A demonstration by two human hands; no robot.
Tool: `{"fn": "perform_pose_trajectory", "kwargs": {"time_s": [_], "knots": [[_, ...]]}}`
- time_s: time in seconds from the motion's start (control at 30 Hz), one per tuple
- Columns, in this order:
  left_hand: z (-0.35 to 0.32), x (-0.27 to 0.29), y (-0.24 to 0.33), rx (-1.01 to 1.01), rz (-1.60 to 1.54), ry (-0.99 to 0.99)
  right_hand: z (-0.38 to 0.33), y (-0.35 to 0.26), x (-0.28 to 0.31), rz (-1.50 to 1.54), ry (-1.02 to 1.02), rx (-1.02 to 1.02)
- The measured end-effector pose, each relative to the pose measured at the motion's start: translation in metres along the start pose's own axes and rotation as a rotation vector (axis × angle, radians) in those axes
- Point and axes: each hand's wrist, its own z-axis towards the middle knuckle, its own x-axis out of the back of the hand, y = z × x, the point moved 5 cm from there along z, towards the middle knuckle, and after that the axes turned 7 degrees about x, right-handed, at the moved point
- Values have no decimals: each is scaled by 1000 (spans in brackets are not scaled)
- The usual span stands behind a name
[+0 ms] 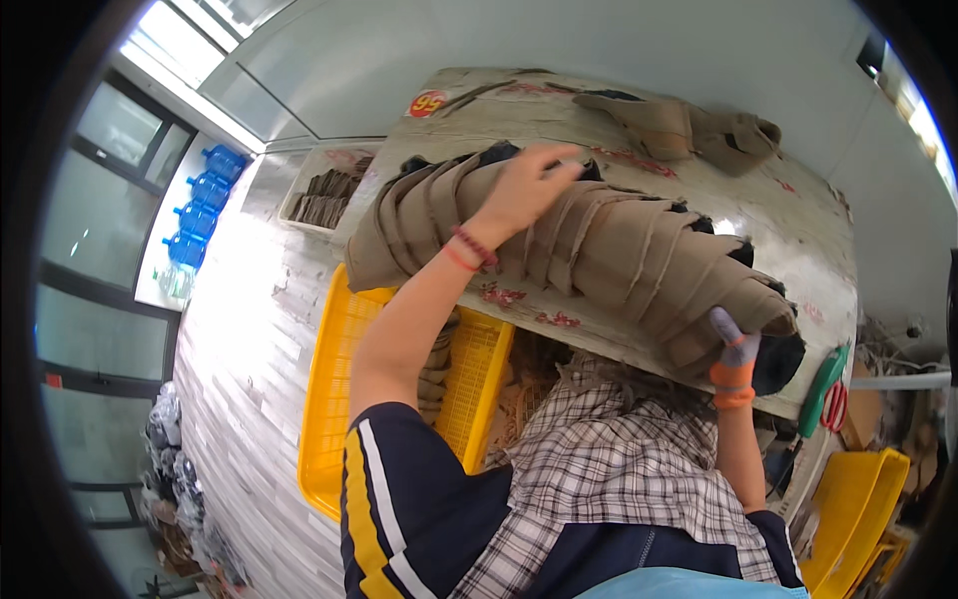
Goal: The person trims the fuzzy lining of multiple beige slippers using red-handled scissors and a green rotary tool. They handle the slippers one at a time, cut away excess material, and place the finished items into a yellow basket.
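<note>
A long row of overlapping tan fabric pieces (609, 240) with black lining lies across the table, running from far left to near right. My left hand (524, 190), bare with red bead bracelets at the wrist, is over the upper middle of the row. Its fingers reach to the right and are a little apart, with the tips slightly blurred. At the near right end, my right hand (735, 364) wears a grey and orange glove. Its thumb presses on the outer face of the last pieces, and the other fingers are hidden behind the row.
The worn table (439, 125) also bears loose tan pieces (689, 130) at the back. Green-handled scissors (826, 389) hang at its right edge. A yellow basket (329, 399) with more pieces stands below left, near a white bin (299, 205). Yellow crates (858, 509) stand lower right.
</note>
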Motion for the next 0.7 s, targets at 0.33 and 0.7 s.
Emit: {"fn": "perform_pose_trajectory", "kwargs": {"time_s": [0.33, 0.7], "knots": [[-240, 191, -192, 649, -867, 939, 9, -8, 14, -56, -50, -53], [-173, 168, -211, 609, -1179, 274, 13, 4, 26, -74, -123, -103]]}}
